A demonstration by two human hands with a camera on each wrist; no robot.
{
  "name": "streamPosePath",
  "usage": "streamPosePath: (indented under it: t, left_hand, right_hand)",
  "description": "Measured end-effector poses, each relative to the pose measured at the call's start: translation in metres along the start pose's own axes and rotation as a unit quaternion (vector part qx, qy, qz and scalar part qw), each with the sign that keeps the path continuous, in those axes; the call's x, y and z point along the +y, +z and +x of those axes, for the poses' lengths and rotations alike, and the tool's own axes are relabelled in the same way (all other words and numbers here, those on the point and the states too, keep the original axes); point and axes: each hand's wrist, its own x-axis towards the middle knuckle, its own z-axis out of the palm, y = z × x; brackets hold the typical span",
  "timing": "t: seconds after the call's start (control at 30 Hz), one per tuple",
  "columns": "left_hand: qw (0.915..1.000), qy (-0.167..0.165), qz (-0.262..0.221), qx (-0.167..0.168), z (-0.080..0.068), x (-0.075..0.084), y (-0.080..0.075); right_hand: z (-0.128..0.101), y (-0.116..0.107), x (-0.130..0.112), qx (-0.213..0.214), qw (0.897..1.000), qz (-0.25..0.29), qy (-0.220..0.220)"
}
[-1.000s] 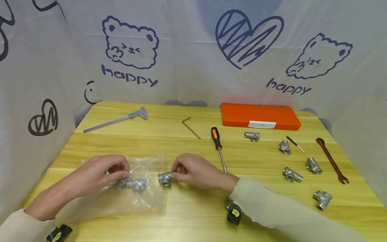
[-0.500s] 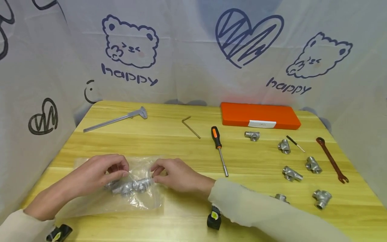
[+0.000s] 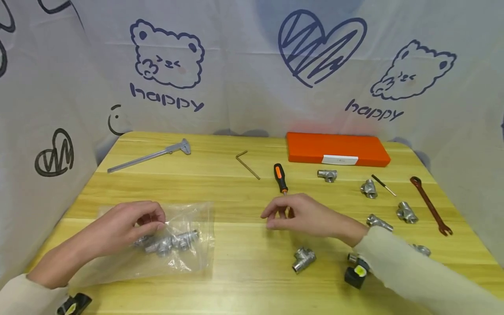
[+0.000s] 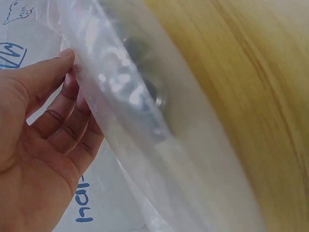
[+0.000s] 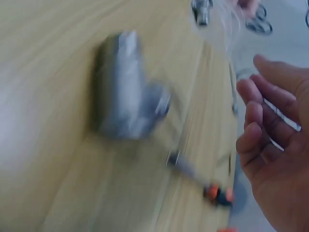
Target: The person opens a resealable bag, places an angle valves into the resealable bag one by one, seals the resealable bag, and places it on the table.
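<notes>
My left hand [image 3: 127, 225] pinches the edge of a clear plastic bag [image 4: 140, 154] between thumb and fingers, lifting that side. Inside the bag several metal pipe tees [image 3: 163, 246] lie together on the left of the table. My right hand [image 3: 301, 214] hovers over the middle of the table with loosely bent fingers and nothing in them, as the right wrist view also shows. A loose pipe tee [image 3: 304, 260] lies just in front of it, large and blurred in the right wrist view. The hand partly covers a screwdriver [image 3: 280, 177] with a black and orange handle.
More pipe tees [image 3: 407, 212] are spread over the right side, one partly hidden by the right sleeve. A red wrench [image 3: 431, 205], a small black-handled tool [image 3: 383, 185] and an orange box [image 3: 337, 148] lie beyond. Calipers [image 3: 151, 156] and a hex key [image 3: 247, 165] lie at the back.
My right hand carried a pipe tee left into the bag, let it go there, and has moved back right with nothing in it. My left hand has kept hold of the bag.
</notes>
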Motion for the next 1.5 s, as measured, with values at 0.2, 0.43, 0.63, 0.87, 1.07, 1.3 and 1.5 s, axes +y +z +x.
streamPosePath:
  t: [0.2, 0.43, 0.63, 0.87, 1.07, 1.3, 1.5]
  left_hand:
    - [1.0, -0.003, -0.001, -0.001, 0.0, -0.001, -0.002]
    - [1.0, -0.002, 0.0, -0.007, 0.002, -0.004, -0.002]
    - [1.0, 0.001, -0.003, -0.006, 0.001, -0.003, -0.002]
    - [0.9998, -0.012, -0.006, -0.012, -0.001, -0.001, -0.005]
    - [0.9999, -0.007, -0.005, -0.009, 0.0, -0.001, -0.001]
    - [0.9998, -0.007, -0.012, -0.013, -0.001, -0.002, 0.0]
    - [0.9999, -0.002, -0.012, -0.006, 0.0, 0.0, -0.002]
  right_hand:
    - [-0.05, -0.019, 0.034, -0.006, 0.999, 0.001, 0.043]
    - [-0.082, -0.019, 0.052, -0.04, 0.998, 0.008, 0.041]
    - [-0.083, -0.012, 0.057, -0.072, 0.997, 0.012, 0.021]
    - [-0.078, -0.008, 0.058, -0.077, 0.997, -0.01, 0.014]
    - [-0.073, -0.009, 0.052, -0.056, 0.998, -0.03, -0.005]
    - [-0.043, -0.005, 0.033, -0.013, 0.999, -0.052, 0.004]
    - [-0.004, 0.011, 0.006, 0.012, 1.0, -0.018, -0.012]
